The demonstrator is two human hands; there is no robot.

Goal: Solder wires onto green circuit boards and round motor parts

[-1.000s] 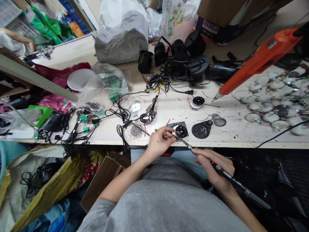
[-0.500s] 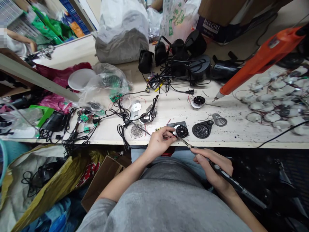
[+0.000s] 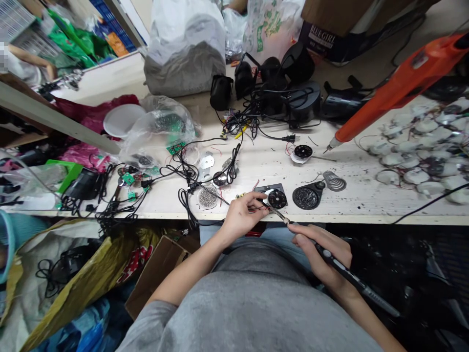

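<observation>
A black round part (image 3: 277, 198) with a white body lies on a dark flat plate (image 3: 281, 187) near the bench's front edge. At its left side, my left hand (image 3: 246, 213) is closed in a pinch on something too small to make out, perhaps a wire. My right hand (image 3: 322, 252) grips a soldering iron (image 3: 340, 266) like a pen, and its metal tip meets the lower left edge of the round part, close to my left fingertips. Just right of the plate sits a dark round tray (image 3: 307, 195) with a coiled metal holder (image 3: 334, 181).
An orange electric screwdriver (image 3: 395, 90) hangs over the right side. White round motors (image 3: 414, 161) are heaped at the far right. Black cables (image 3: 183, 171) and green boards (image 3: 128, 178) lie at the left. A second black disc part (image 3: 303, 151) sits farther back.
Both hands keep nearly the same place and grip. The rear end of the soldering iron has shifted slightly left, and the view has moved a little.
</observation>
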